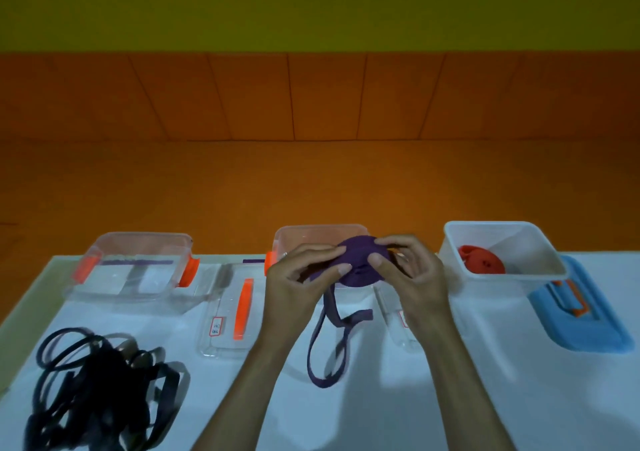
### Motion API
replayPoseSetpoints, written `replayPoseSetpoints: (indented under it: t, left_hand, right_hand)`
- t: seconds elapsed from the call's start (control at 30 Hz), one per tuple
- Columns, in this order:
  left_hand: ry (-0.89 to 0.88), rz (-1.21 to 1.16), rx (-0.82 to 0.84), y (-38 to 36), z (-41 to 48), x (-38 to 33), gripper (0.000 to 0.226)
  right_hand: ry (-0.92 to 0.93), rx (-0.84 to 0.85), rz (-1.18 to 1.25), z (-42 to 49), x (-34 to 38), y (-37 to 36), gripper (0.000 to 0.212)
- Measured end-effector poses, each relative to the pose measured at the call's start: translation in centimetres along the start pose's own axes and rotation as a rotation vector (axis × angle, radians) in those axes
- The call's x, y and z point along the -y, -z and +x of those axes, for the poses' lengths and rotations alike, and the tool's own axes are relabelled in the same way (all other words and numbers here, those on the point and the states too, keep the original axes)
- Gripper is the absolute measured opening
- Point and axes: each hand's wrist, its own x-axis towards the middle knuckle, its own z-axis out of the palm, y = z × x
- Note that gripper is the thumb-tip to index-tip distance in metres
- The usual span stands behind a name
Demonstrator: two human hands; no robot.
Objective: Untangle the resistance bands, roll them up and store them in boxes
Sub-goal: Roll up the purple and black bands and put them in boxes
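Head view: left hand [304, 270] and right hand [412, 270] pinch the purple band [353, 263] roll above the middle box [311, 234]. Its loose tail, apparently untwisted, could unwind if grip slackens.

A brightly coloured indoor room: orange floor [311, 180], orange wall panels [325, 97], yellow wall [311, 7], white table [519, 398].

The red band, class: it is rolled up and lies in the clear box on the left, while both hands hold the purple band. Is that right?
One slip: the head view shows the rolled red band in the white box on the right, not the clear box on the left. The left hand and right hand do hold the purple band.
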Motion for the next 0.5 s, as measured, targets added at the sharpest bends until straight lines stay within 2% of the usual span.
replayPoseSetpoints:
  t: [0.07,0.13,0.23,0.3,0.4,0.5]
  left_hand:
    - [0.003,-0.008,-0.006,-0.6,0.1,-0.3,0.025]
    - [0.001,-0.022,-0.015,-1.3,0.0,-0.6,0.026]
    - [-0.009,0.023,-0.002,-1.8,-0.1,-0.8,0.035]
    - [0.01,0.018,0.015,-1.8,0.0,-1.1,0.041]
    - [-0.012,-0.008,0.003,-2.0,0.3,-1.7,0.037]
    - [-0.02,-0.053,0.0,-2.4,0.4,-2.3,0.031]
  right_hand:
    - [-0.014,0.039,-0.001,0.4,0.4,0.6,0.04]
    - [0.014,0.01,-0.025,0.8,0.8,1.1,0.039]
    - [0.094,-0.021,-0.011,1.2,1.2,1.3,0.03]
    - [0.088,0.017,0.003,1.2,1.4,1.6,0.029]
    - [0.056,0.062,-0.015,1.4,1.5,2.1,0.033]
    - [0.089,0.013,-0.008,1.8,2.0,2.5,0.033]
